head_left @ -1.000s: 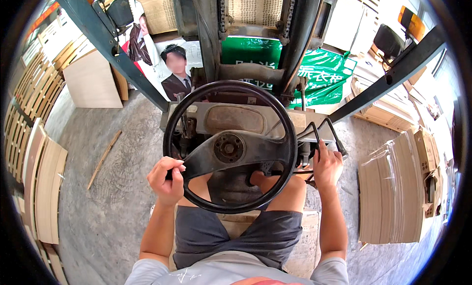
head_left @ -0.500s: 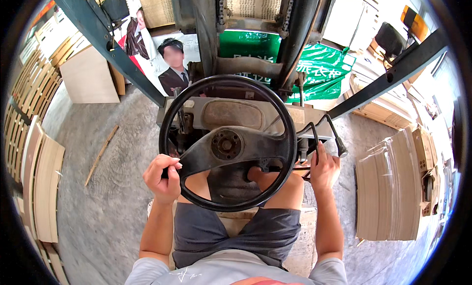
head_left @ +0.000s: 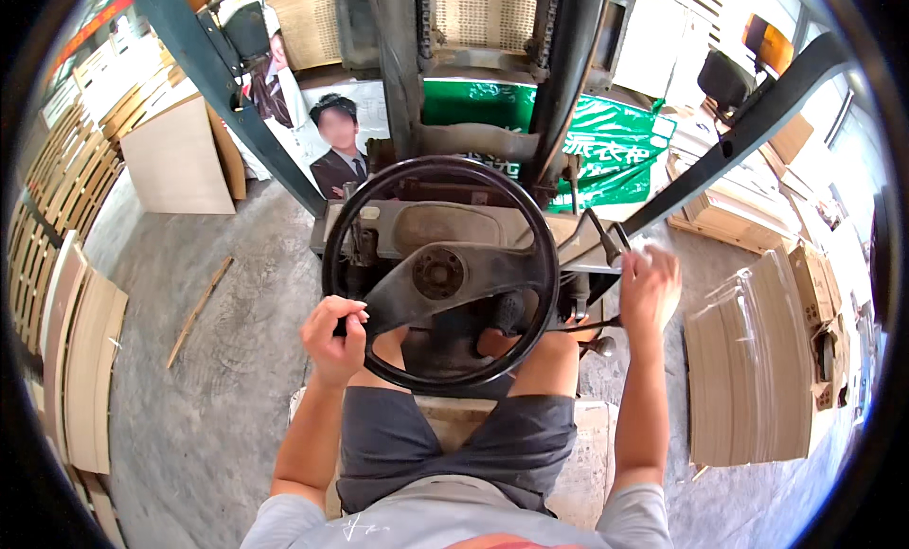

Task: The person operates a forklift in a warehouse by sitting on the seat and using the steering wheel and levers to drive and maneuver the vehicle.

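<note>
Concrete warehouse floor, boards stacked around. I see my left hand clenched round the steering wheel rim for control; right hand rests loosely curled on the levers beside it.

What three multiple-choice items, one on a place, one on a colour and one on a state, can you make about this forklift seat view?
1. Where does the left hand sit?
A. on the lower left rim of the steering wheel
B. on the knee
C. on the seat

2. What colour is the banner ahead of the mast?
A. red
B. green
C. yellow

3. What is the state of the right hand?
A. it grips the wheel
B. it lies in the lap
C. it is at the control levers, right of the wheel

Key: 1 A, fingers wrap the black rim; 2 B, the cloth is green with white marks; 3 C, it lies over the levers, off the wheel.
</note>
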{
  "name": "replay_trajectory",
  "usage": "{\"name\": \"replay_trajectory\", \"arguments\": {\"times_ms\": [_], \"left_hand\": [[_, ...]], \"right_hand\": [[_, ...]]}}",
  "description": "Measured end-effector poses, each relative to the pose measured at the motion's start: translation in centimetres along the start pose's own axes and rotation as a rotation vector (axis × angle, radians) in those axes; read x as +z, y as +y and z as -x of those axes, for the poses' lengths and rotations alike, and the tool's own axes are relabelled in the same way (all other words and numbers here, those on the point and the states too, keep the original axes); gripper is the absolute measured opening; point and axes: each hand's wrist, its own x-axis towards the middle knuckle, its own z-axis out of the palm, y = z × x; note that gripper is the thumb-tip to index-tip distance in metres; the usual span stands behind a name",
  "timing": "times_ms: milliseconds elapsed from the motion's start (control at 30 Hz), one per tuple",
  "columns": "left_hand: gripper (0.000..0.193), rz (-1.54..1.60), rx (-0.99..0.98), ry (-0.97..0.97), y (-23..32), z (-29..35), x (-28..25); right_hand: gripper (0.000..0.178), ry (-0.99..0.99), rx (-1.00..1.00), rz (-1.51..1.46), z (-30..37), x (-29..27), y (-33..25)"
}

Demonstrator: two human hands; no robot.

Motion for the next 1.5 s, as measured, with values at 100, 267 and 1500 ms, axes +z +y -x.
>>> {"name": "replay_trajectory", "arguments": {"times_ms": [100, 267, 1500], "left_hand": [[0.016, 0.045, -0.02, 0.005, 0.2, 0.1, 0.6], [0.02, 0.039, 0.059, 0.024, 0.1, 0.2, -0.1], [0.017, 0.094, 0.089, 0.011, -2.8, -2.0, 3.5]], "right_hand": [[0.036, -0.412, 0.394, 0.011, -1.7, 1.3, 2.5], [0.035, -0.513, 0.403, -0.293, 3.9, 2.4, 3.8], [0.036, -0.531, 0.571, -0.433, 2.8, 7.1, 5.0]]}}
